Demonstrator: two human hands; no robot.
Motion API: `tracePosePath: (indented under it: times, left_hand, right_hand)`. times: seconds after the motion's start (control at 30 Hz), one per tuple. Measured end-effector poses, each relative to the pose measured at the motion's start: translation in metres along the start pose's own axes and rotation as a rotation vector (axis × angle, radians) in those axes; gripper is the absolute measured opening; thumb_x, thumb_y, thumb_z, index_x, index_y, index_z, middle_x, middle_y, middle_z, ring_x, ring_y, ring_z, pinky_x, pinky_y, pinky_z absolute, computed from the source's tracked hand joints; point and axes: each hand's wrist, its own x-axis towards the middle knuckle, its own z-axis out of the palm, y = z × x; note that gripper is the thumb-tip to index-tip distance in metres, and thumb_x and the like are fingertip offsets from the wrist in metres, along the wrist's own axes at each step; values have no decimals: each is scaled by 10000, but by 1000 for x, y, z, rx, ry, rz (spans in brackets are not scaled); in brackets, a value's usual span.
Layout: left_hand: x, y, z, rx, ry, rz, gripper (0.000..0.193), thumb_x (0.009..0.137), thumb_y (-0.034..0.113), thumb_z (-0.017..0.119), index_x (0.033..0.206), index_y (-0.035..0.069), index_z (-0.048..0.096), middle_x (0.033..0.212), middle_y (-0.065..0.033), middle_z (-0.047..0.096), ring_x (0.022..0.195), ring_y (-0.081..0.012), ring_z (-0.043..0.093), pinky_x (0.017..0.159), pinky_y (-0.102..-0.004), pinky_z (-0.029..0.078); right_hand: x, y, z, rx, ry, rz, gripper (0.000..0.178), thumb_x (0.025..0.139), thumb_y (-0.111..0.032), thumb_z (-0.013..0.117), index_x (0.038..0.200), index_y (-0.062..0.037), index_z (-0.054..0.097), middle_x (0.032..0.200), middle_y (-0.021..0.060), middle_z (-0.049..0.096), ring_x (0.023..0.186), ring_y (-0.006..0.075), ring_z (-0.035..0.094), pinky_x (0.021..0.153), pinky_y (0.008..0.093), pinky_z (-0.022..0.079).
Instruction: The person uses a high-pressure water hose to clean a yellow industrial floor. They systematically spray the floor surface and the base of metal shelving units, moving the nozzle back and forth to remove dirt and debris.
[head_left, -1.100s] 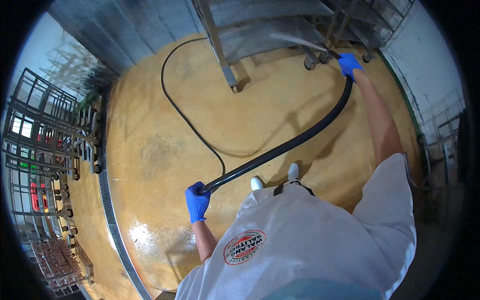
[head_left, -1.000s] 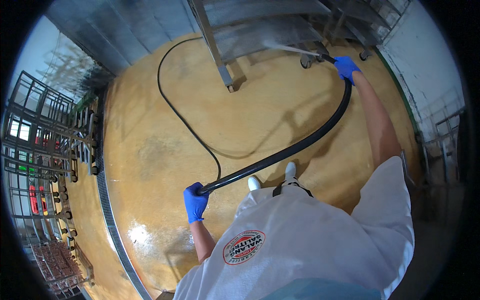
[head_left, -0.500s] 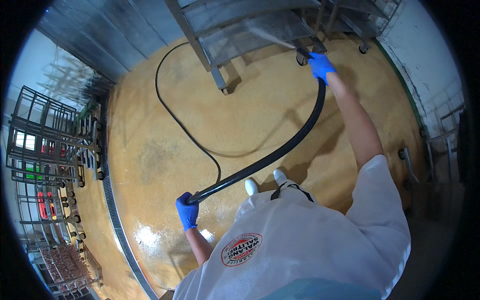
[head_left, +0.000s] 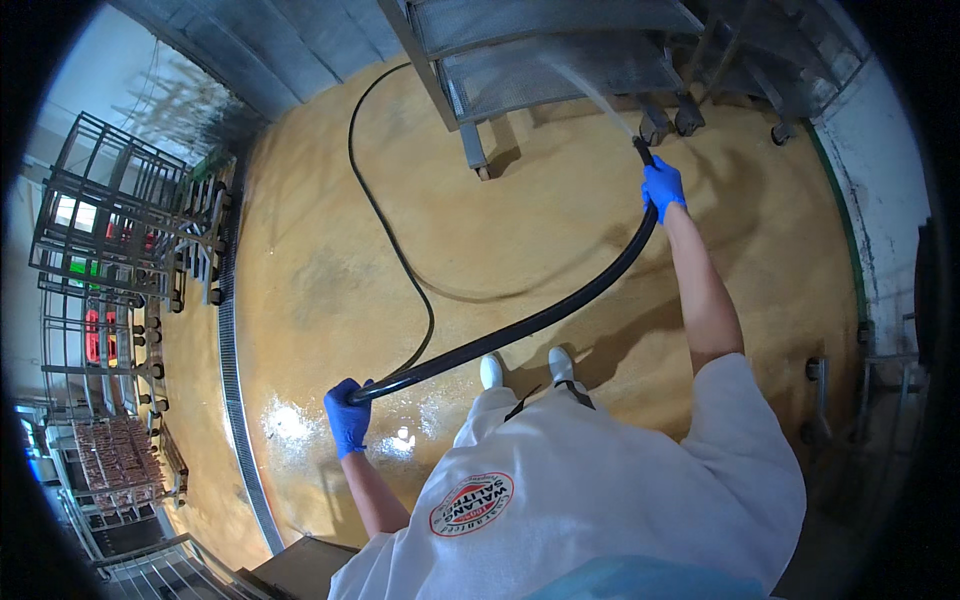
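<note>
- Well to the left of the left hand (head_left: 348, 417) stood wire racks (head_left: 115, 230) on castors, beside a long floor drain (head_left: 232, 400).
- The left hand, in a blue glove, was closed around the black hose (head_left: 520, 325), low and close to the body; just to its right the yellow floor (head_left: 330, 290) shone wet, which suggested that patch was already rinsed.
- From that hand the hose ran in a curve up to the right hand (head_left: 662, 187), while its slack looped away across the floor beyond.
- The right hand, also gloved, was clenched on the hose end, arm stretched forward; the nozzle (head_left: 640, 152) stuck out just past it.
- A thin water jet (head_left: 600, 100) shot from there onto the metal trolley (head_left: 560, 50) ahead, so washing looked underway; how much of the trolley remained I could not tell.
</note>
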Motion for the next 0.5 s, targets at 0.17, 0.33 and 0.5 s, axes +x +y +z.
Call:
tracePosePath:
  times: [0.17, 0.33, 0.5]
  left_hand:
    - [52, -47, -36, 13, 95, 27, 357, 738, 162, 717, 536, 36, 450, 486, -19, 313, 508, -81, 303, 438, -294, 266]
    - [119, -113, -98, -7, 120, 57, 373, 749, 138, 707, 535, 37, 418, 520, 16, 274, 532, -70, 278, 450, -290, 224]
    - [189, -177, -178, 11, 135, 122, 399, 760, 120, 699, 548, 34, 371, 528, 6, 250, 539, -75, 256, 457, -286, 210]
  right_hand:
    - [-28, 87, 54, -23, -95, 165, 118, 845, -165, 429, 752, -121, 485, 498, 39, 429, 372, 174, 442, 335, 339, 344]
    - [-101, 162, 150, 88, -114, 454, 84, 853, -175, 431, 781, -158, 471, 501, 13, 412, 365, 145, 409, 334, 328, 336]
    - [-170, 159, 253, 297, -55, 378, 92, 888, -197, 427, 961, -203, 482, 528, -26, 396, 384, 94, 370, 343, 292, 350]
